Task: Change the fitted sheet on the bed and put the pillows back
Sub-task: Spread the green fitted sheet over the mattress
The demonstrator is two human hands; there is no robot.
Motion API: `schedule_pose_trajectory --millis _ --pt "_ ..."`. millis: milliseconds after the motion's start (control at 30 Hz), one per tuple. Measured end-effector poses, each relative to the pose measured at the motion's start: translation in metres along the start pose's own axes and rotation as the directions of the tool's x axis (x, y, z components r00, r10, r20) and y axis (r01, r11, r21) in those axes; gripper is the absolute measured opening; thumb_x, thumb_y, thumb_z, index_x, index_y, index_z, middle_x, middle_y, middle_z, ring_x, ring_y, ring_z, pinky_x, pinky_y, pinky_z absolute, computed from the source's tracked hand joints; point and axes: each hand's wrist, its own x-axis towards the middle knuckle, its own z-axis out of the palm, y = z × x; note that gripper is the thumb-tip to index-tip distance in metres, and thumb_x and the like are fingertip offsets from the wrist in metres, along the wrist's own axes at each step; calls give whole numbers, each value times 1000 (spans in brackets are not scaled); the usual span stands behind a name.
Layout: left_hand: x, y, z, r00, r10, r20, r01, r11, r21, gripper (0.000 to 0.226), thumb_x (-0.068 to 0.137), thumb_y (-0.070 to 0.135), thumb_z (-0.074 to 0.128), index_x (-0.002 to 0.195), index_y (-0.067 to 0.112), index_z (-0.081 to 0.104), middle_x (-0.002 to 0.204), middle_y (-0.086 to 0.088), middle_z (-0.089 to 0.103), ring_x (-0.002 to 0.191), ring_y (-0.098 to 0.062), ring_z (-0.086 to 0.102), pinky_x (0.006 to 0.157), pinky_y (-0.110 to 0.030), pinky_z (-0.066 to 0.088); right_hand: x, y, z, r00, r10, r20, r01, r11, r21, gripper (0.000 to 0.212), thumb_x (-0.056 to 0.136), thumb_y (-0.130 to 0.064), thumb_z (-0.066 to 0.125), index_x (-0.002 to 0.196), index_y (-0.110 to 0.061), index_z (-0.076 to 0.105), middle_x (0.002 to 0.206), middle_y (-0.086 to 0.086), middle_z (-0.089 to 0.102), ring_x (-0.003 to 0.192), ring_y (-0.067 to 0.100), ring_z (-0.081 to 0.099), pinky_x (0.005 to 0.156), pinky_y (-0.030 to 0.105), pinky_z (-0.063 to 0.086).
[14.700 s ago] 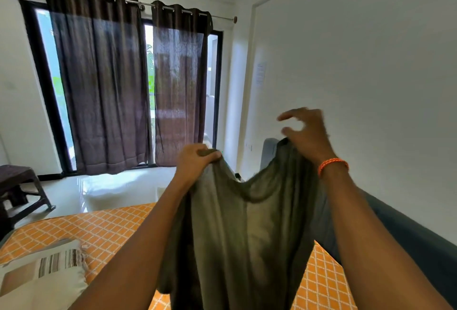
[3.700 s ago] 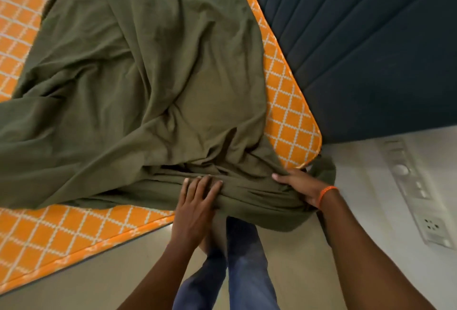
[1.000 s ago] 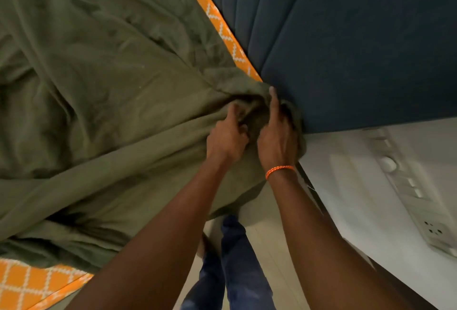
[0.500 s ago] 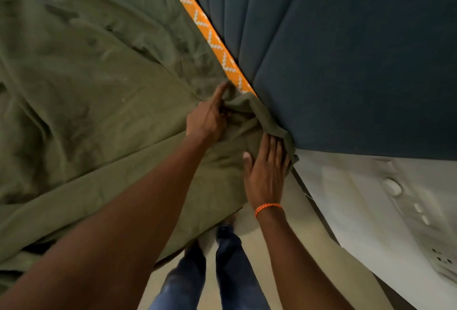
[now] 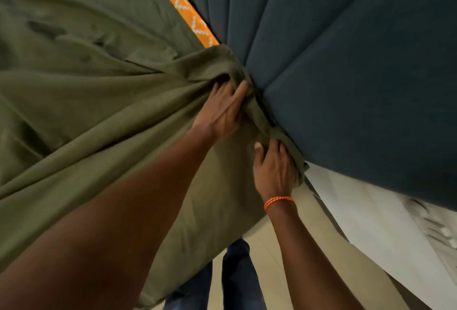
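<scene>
A: Progress entry. The green fitted sheet (image 5: 103,117) is being worked over the bed corner beside the dark blue headboard (image 5: 346,74). Judged early: only this corner is being fitted, and an orange patterned cover (image 5: 183,10) is still being exposed along the headboard edge. No pillows are being seen in view.

B: Hand states?

A: The left hand (image 5: 222,109) is being pressed on the bunched corner, its fingers (image 5: 241,93) extended into the folds. The right hand (image 5: 274,168), marked by an orange wristband (image 5: 279,202), is being laid flat lower on the hanging edge, fingers straight; nothing is being gripped by either, as far as can be seen.

B: Sheet appearance?

A: Soft and matte, heavily creased, with wrinkles radiating from the corner. Remaining corners, smoothing and pillows are being judged outstanding.
</scene>
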Motion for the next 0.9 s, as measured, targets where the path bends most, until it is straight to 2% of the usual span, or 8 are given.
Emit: schedule_pose_trajectory --millis 67,167,333,433,533,667,833,900 --pt "-14 -10 12 997 70 22 -72 996 56 41 100 34 51 137 17 49 110 -16 59 104 -38 56 101 -46 42 21 -6 -8 991 63 116 -67 997 27 44 105 -46 49 132 -14 60 134 14 65 120 32 61 98 42 47" --pt "-19 -18 22 992 106 66 -114 987 116 47 110 45 38 153 26 47 109 -8 62 105 -31 58 104 -44 44 61 -8 -8 955 152 254 -164 986 27 49 102 -50 46 130 -13 63 132 18 65 123 38 58 102 46 45" --pt "-7 -24 15 986 115 117 -138 968 211 48 112 46 30 158 37 39 114 -2 64 102 -27 63 96 -40 45 85 -8 12 892 141 429 -170 985 31 61 110 -48 24 160 -13 31 166 13 32 152 30 30 124 45 21" --pt "-7 -23 11 981 120 155 -161 945 286 50 113 50 25 162 40 30 119 1 64 108 -26 63 97 -39 45 82 -2 20 956 95 277 -125 988 92 61 108 -49 27 154 -13 43 161 14 42 148 30 37 123 44 26" --pt "-4 -19 6 988 99 120 -136 925 356 50 111 54 29 158 38 39 119 1 70 112 -26 64 100 -39 44 60 0 19 998 8 62 -11 998 54 51 109 -41 35 146 -11 53 150 15 55 139 31 50 114 40 41" --pt "22 -1 7 987 70 144 -121 917 379 43 109 51 35 140 31 58 110 -5 73 107 -31 65 93 -41 42 -13 -4 21 963 -36 -265 61 994 85 35 106 -15 49 135 -9 66 143 9 63 131 25 60 108 38 50" --pt "45 7 2 966 3 258 -130 869 477 35 108 35 35 119 27 68 114 -2 74 113 -29 67 91 -38 42 -49 10 10 948 262 -182 -242 962 125 49 111 -32 39 152 -8 45 156 12 48 142 29 48 112 48 47" --pt "53 7 2 963 6 271 -149 846 512 35 105 31 39 113 27 73 115 1 75 114 -27 68 92 -37 43 -39 16 3 949 280 -147 -268 958 97 50 111 -34 39 153 -7 45 155 14 47 139 31 50 108 50 50"
